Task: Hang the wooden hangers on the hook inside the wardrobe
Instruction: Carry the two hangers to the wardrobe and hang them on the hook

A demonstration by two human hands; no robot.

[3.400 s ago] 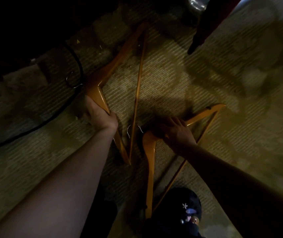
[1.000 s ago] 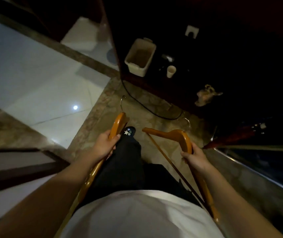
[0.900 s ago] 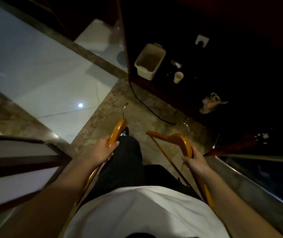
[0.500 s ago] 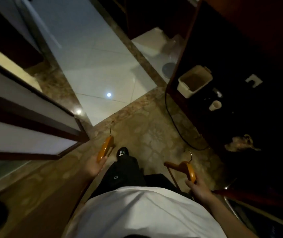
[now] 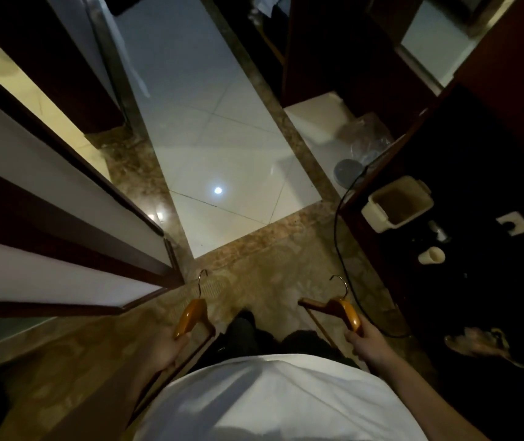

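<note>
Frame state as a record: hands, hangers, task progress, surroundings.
left hand: grips left hanger, metal hook pointing forward
right hand: grips right hanger, metal hook pointing forward
progress: neither hanger hung; wardrobe hook not in view
person's left: dark-framed door panel
person's right: cream bin, small cup, black cable running across the floor
floor ahead: pale tiles

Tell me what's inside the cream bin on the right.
The cream bin shows only its brownish inner walls and floor; no item is visible inside. Its near wall covers the closest corner, and the light is dim.
</note>
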